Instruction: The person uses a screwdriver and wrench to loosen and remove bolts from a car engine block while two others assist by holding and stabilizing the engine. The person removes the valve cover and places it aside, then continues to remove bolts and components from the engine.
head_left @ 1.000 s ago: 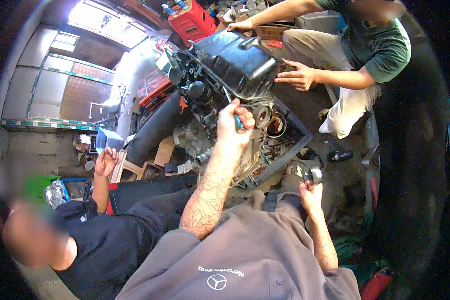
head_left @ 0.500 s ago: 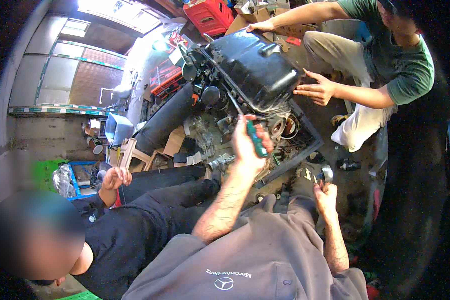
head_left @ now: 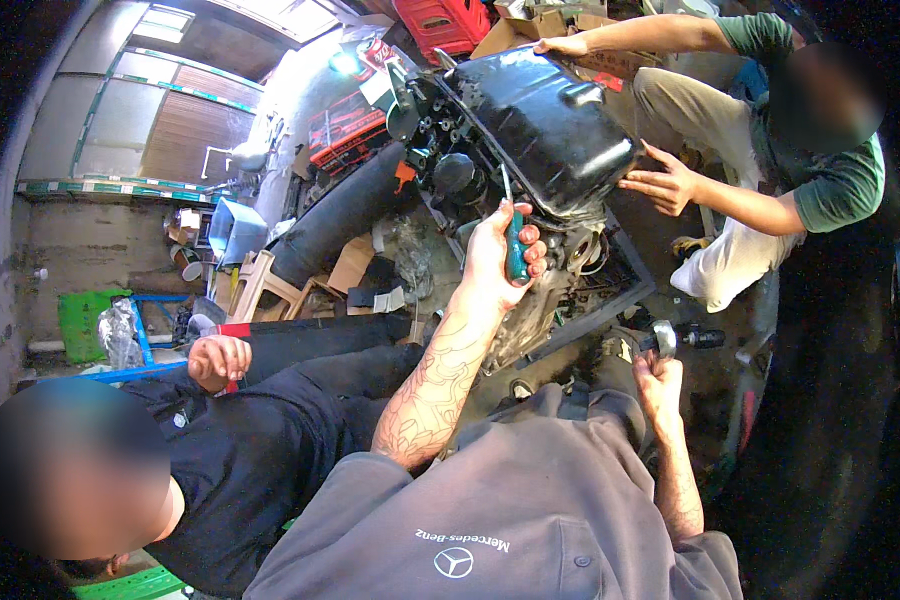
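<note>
Pan still on engine, not lifted off. Left grip wrapped round driver, shaft at pan's near edge. Right grip clasps hammer, apart from pan. Co-worker's hands at pan's far side.

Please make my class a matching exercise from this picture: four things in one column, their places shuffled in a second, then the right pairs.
Things
1. Teal-handled tool
2. Shiny-headed tool
3. Black pan
4. Pale blue container

Places
A. Right by the green-shirted co-worker's hands
B. In the camera wearer's right hand
C. In the left half of the picture
D. In the camera wearer's left hand

Right pairs: 1-D, 2-B, 3-A, 4-C
</note>
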